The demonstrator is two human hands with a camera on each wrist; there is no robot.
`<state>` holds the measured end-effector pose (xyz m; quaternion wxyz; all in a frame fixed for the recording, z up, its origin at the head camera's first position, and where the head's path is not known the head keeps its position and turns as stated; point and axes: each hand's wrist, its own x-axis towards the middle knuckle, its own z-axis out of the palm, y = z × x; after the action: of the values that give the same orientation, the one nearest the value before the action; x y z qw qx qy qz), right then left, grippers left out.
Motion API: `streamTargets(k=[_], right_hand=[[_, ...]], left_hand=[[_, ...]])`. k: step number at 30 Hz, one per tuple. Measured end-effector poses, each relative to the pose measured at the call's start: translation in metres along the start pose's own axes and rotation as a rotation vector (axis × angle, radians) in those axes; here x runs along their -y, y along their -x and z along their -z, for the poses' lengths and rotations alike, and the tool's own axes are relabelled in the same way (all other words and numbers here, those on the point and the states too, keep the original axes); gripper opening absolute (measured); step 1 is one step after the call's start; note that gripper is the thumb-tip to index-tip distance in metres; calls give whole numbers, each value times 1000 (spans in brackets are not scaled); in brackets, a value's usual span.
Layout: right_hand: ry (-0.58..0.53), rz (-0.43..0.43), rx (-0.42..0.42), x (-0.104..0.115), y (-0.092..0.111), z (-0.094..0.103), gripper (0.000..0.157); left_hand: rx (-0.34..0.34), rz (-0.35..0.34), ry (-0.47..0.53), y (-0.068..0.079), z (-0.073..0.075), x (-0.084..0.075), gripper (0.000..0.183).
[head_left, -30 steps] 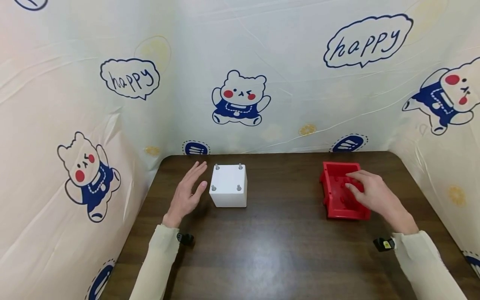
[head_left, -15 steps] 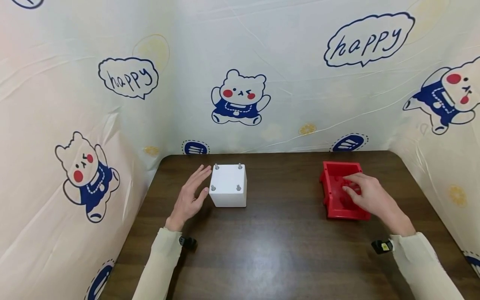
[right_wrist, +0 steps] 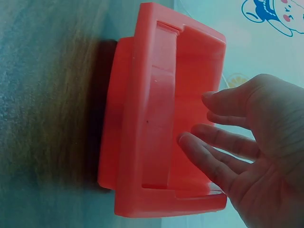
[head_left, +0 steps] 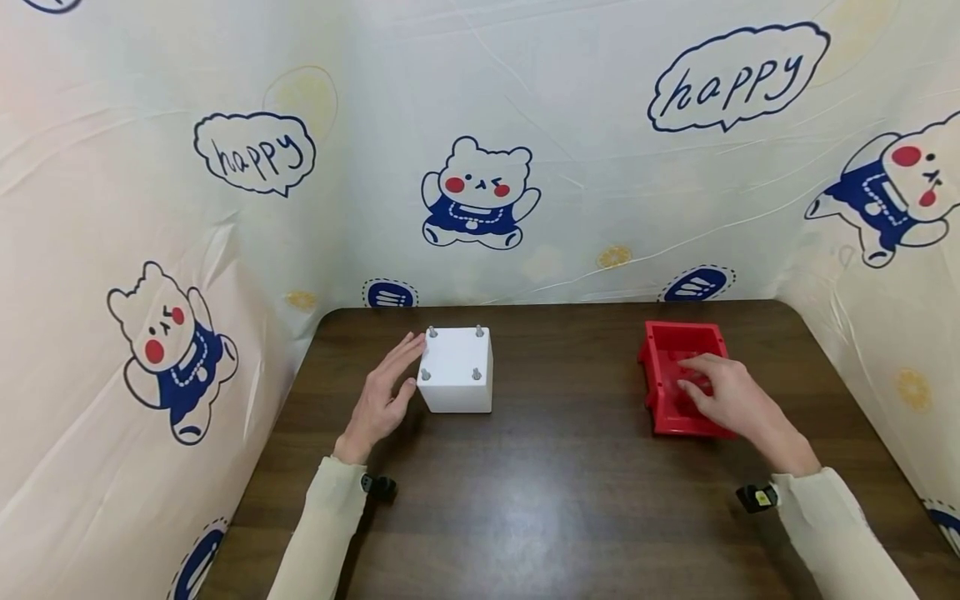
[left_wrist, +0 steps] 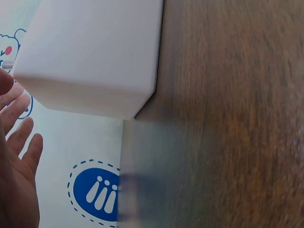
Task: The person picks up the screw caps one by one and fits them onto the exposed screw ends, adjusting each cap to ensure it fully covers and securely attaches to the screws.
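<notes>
A white block [head_left: 455, 367] stands on the table at centre left, with several metal bolts [head_left: 476, 374] sticking up from its top near the corners. Close against its left side is my left hand [head_left: 378, 408], fingers extended and thumb apart; whether the fingertips touch it, I cannot tell. A red plastic bin [right_wrist: 156, 114] sits on the right of the table, its open top facing up. My right hand [head_left: 731, 404] reaches over the bin's opening with loosely bent fingers. In the right wrist view nothing shows between thumb and fingers. The bin's contents are mostly hidden.
The dark wooden table [head_left: 555, 500] has a back edge against a patterned cloth [head_left: 592, 192]. Cloth also hangs along both sides. A black wrist camera [head_left: 379, 487] is on the left wrist, and another camera [head_left: 756, 497] is on the right one.
My left hand has moved right, up to the white block's side. The right hand has shifted slightly left over the red bin. Block and bin stay in place.
</notes>
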<state>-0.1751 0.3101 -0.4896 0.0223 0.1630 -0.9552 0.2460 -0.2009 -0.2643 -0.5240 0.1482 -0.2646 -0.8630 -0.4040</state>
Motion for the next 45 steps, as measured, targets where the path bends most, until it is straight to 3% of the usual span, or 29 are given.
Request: streamTargets(k=[18,28,32,39,45], right_hand=[[44,-49,59,2,-7,-10,43],[105,-103,126,5,-13,-12,46],[142,-119,143,4,-15,-13,46],[201,-123,190,8,-22,-18,24],[225,-176,250,9,-21,-19,8]], left_hand=[[-29,-97,53,0,-12,0,70],[-60,-112,89,-6,-12,-25,59],[-58,-101,86,-6,-13,-22,60],[-56,-84,72,-4,-17,-3,66],[-41,-81,72,-2,-18,1,66]])
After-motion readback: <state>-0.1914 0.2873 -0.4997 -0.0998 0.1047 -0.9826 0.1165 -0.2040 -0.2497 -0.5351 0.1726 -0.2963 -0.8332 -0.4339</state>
